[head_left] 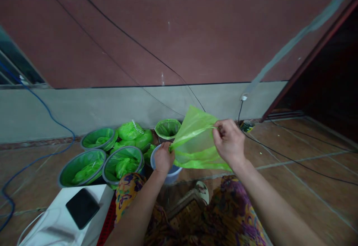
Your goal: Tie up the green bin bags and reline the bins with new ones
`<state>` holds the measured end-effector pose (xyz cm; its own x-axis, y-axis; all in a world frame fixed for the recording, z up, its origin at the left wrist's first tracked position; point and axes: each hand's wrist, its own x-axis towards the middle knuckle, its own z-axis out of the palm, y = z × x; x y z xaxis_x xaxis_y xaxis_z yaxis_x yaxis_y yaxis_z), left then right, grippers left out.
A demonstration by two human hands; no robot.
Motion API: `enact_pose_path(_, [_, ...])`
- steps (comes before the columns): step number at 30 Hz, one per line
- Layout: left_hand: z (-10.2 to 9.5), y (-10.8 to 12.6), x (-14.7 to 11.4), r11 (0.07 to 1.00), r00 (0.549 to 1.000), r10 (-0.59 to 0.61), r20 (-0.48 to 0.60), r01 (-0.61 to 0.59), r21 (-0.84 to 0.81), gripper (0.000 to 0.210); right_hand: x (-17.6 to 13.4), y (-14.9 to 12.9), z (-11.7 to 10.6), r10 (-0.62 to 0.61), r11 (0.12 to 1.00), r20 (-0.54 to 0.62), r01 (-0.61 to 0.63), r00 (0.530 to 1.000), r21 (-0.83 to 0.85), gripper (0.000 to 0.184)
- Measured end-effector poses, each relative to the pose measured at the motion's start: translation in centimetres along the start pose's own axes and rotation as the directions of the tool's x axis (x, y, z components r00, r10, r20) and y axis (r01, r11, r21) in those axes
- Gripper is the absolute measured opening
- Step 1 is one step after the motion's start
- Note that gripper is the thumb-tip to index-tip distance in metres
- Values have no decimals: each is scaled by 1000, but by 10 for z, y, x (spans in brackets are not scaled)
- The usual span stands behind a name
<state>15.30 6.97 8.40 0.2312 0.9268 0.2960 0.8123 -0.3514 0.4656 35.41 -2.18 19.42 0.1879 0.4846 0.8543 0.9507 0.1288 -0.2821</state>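
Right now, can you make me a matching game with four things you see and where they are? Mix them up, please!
Things:
1. Green bag
2. Black flat device
3. Blue cable
4. White plug

Places:
A. Lying on the white box
B. On the pale lower part of the wall
C. Stretched between the left hand and the right hand
D. Curving down the picture's left side

Pairs: 1-C, 2-A, 3-D, 4-B
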Motion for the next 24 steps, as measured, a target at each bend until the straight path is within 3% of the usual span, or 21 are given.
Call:
enact_pose_path(6, [6,-31,9,993,993,-118,5,118,-14,26,0,46,-23,64,992,-151,-80,986,-98,11])
enact_pose_path(10, [13,-58,16,940,977,-200,77,214,-265,26,-16,83,-25,172,967,-178,-200,969,-156,12])
enact_pose_path(13, [14,-77,18,830,951,-226,210,301,-469,24,-33,114,-19,282,928,-105,-299,954,-221,16])
enact_pose_path(15, [5,-82,21,747,901,-265,342,416,-518,23,-38,129,-15,383,895,-7,-373,924,-245,22])
enact_pose_path(17, [-17,-78,28,676,840,-272,469,514,-528,23,-31,134,-19,482,861,80,-454,873,-230,29])
enact_pose_path(19, [-51,-63,42,637,836,-222,502,514,-575,24,-11,125,-31,523,847,86,-506,848,-164,33])
enact_pose_path(20, [-72,-52,51,619,866,-208,454,476,-624,25,3,116,-40,508,858,34,-502,861,-112,34])
enact_pose_path(21, [-93,-40,59,615,923,-213,320,382,-690,28,18,105,-50,453,887,-60,-456,889,-64,32])
enact_pose_path(22, [-114,-28,67,644,965,-247,83,228,-731,30,30,93,-60,331,938,-220,-345,918,-26,32])
enact_pose_path(23, [-131,-18,72,704,950,-247,-191,40,-709,34,39,82,-69,181,979,-378,-203,908,-18,33])
enact_pose_path(24, [-143,-9,74,778,875,-196,-443,-136,-614,36,42,72,-74,70,996,-512,-91,856,-17,35])
